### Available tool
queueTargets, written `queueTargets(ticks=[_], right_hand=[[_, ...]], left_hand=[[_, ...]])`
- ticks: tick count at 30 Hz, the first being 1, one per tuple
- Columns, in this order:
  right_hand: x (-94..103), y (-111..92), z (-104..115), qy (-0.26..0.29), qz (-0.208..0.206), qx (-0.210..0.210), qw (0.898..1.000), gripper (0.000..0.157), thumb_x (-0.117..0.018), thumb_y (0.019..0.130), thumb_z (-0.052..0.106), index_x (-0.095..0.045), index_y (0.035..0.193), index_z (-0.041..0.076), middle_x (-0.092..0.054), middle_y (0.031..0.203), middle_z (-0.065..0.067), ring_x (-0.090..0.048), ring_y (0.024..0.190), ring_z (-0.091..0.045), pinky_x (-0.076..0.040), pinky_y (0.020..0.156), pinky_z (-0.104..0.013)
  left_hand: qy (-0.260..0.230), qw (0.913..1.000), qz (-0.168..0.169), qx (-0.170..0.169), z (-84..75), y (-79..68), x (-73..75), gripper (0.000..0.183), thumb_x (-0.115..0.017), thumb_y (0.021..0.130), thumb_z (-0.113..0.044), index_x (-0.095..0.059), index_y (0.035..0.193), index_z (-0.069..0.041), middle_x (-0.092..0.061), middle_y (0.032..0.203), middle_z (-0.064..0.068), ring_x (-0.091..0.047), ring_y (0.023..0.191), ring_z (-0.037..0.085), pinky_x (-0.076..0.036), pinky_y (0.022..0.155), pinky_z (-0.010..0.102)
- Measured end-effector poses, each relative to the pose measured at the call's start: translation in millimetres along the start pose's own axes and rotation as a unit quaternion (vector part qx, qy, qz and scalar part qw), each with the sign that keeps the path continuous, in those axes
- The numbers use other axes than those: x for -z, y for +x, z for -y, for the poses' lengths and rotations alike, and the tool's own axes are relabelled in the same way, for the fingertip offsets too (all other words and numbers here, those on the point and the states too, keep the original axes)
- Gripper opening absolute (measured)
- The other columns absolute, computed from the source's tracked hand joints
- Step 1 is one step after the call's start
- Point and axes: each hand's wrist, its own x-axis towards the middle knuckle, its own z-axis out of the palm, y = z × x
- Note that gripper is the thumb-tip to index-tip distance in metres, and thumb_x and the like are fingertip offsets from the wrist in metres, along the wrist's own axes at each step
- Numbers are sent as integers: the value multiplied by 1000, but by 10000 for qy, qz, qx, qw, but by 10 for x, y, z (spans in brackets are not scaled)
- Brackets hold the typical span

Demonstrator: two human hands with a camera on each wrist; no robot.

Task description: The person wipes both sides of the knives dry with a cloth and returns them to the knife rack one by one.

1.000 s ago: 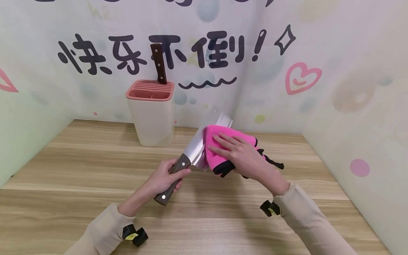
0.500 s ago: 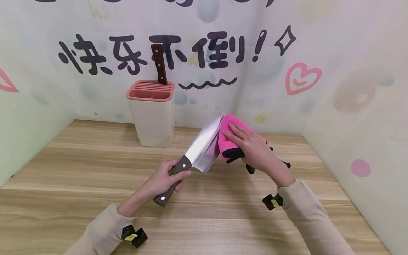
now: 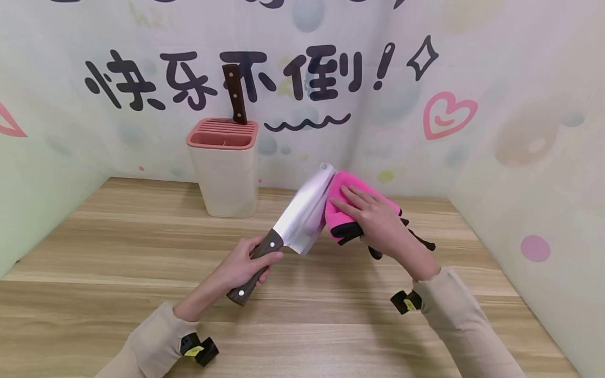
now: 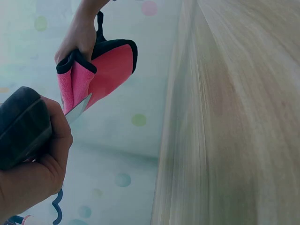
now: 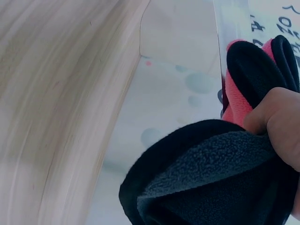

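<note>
My left hand [image 3: 243, 265] grips the dark wooden handle [image 3: 241, 294] of a cleaver [image 3: 302, 215], whose shiny broad blade slants up and away to the right above the table. Against the blade's far right edge my right hand [image 3: 380, 228] holds a folded pink cloth [image 3: 336, 220] with black trim. Fingers spread over the cloth's top, while in the right wrist view the thumb [image 5: 262, 117] presses its dark underside [image 5: 201, 164]. The left wrist view shows the blade [image 4: 79, 108] meeting the cloth's folds [image 4: 110, 70]; part of the blade's edge is hidden there.
At the back left stands a white knife block [image 3: 227, 184] with a pink slotted top. A brown-handled knife [image 3: 235, 94] sticks up from it. Behind the wooden table [image 3: 118, 236] hangs a printed backdrop [image 3: 302, 142], with side walls left and right.
The right hand and cloth have slid up and right, from across the blade's middle to its far edge, uncovering more of the blade. The left hand stays nearly still on the handle.
</note>
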Motion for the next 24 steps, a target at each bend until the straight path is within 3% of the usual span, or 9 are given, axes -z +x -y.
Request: queueTargets(ticks=[9, 16, 24], right_hand=[[29, 0, 197, -185, 69, 306, 9993, 60, -73, 70, 9, -51, 126, 9, -45, 130, -18, -36, 124, -31, -29, 102, -43], [44, 0, 360, -389, 178, 592, 9973, 58, -73, 71, 10, -52, 125, 12, -45, 130, -16, -38, 123, -30, -33, 100, -42], [16, -21, 538, -558, 143, 1017, 9931, 53, -72, 73, 16, -54, 123, 16, -48, 129, -13, -42, 121, -28, -37, 96, -43]], left_hand=[[-28, 9998, -136, 105, -6, 6, -10, 29, -57, 87, -24, -46, 90, 3, -49, 54, 3, -47, 42, 11, -44, 39, 24], [-102, 9997, -199, -52, -22, 20, -28, 26, -56, 88, -20, -46, 87, 4, -48, 53, 4, -46, 42, 12, -43, 39, 25], [-331, 9988, -348, 70, -35, 40, -37, 27, -56, 88, -20, -46, 92, 5, -49, 55, 3, -46, 42, 10, -44, 40, 25]])
